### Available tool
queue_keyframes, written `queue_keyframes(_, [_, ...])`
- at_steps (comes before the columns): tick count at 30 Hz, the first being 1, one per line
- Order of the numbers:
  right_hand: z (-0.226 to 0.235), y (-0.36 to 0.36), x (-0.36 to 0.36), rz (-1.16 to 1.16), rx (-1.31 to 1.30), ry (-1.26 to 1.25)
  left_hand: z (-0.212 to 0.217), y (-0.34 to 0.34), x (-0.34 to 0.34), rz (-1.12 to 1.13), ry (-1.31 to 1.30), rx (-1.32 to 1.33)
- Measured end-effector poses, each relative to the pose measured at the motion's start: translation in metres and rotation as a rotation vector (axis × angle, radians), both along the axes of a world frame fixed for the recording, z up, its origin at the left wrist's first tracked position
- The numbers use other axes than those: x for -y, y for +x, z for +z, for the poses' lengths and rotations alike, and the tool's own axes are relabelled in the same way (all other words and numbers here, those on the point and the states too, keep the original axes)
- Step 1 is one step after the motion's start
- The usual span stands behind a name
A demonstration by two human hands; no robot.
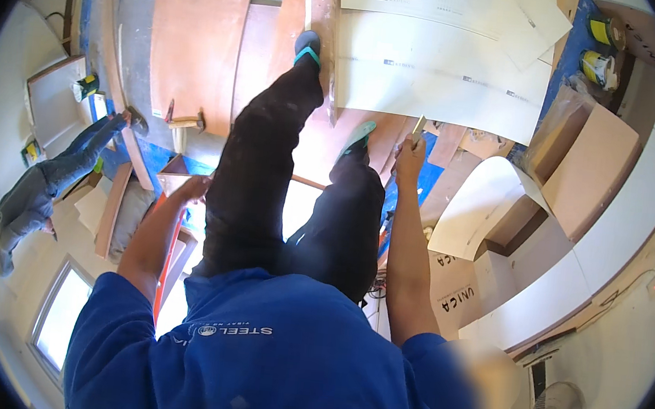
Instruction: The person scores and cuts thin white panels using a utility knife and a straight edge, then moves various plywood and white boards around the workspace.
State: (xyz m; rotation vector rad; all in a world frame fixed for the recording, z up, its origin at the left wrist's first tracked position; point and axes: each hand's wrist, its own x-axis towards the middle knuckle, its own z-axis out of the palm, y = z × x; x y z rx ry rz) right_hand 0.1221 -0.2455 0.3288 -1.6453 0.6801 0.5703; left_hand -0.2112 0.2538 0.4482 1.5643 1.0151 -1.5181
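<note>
Here's the right hand [408,159], grip closed round a slim yellowish tool [418,128], its long axis running forward, away from the body. The tip sits at the near edge of the white sheet [443,70], contact unclear; the sheet spreads ahead, and this is the nearer hand. The left hand [196,188] is low beside the thigh [246,189], its grip impossible to tell.

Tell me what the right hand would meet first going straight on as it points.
Likely the near edge of the white sheet, just beyond the slim yellowish object in the right hand; the hand's height is unclear, so it might pass above.
</note>
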Motion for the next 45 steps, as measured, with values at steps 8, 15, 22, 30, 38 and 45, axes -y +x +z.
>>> queue_keyframes(8, [0.137,-0.001,0.034,0.175,0.069,0.097,0.199,-0.074,0.074,0.399,0.255,-0.283])
queue_keyframes(15, [0.214,-0.040,0.138,0.326,0.019,-0.064,0.219,-0.218,0.138,0.798,0.067,0.200])
queue_keyframes(22, [0.244,-0.088,0.192,0.215,-0.107,-0.076,0.261,-0.186,0.148,0.613,0.245,0.076])
queue_keyframes(30, [0.257,-0.098,0.138,0.036,-0.097,-0.057,0.260,-0.154,0.039,0.488,0.300,0.099])
queue_keyframes(38, [0.287,-0.019,-0.076,-0.031,0.073,0.036,0.146,-0.045,-0.210,-0.499,0.435,0.460])
queue_keyframes(45, [0.398,-0.012,-0.380,0.068,-0.029,0.313,0.247,0.260,-0.195,0.007,-0.407,0.869])
